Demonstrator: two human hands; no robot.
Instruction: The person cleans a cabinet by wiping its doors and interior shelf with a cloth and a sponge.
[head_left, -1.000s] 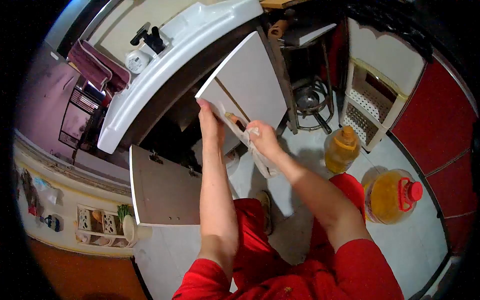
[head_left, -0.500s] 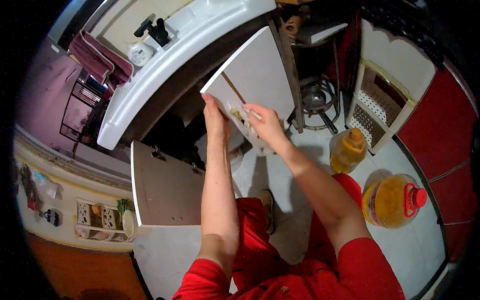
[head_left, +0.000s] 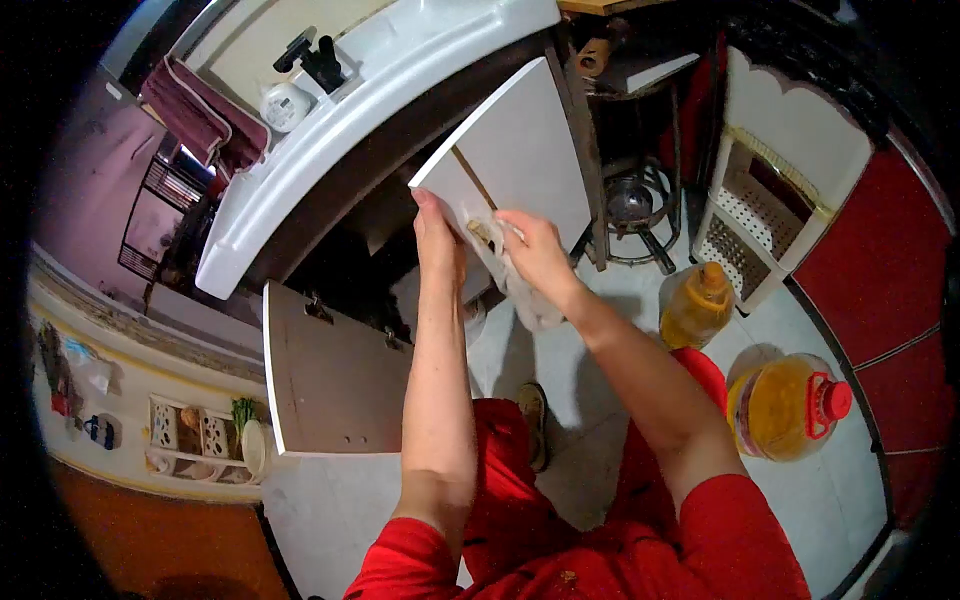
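Hands meet at the white cabinet door (head_left: 530,140) below the sink (head_left: 290,178): the left hand (head_left: 440,242) closes on its near corner, thumb along the edge, most fingers hidden, while the right hand (head_left: 538,256) bunches a whitish cloth (head_left: 538,312) against the face, fingers curled tight. The cloth hangs past the fingers toward the floor (head_left: 820,500); it looks thin, soft and light, probably limp enough to need bunching, with the gathered middle the best hold. Whether it is damp, I cannot tell. The door seems a stiff, fairly heavy panel with a smooth face, perhaps slippery; its free edge, where the left thumb lies, looks the firmest place to steady it.
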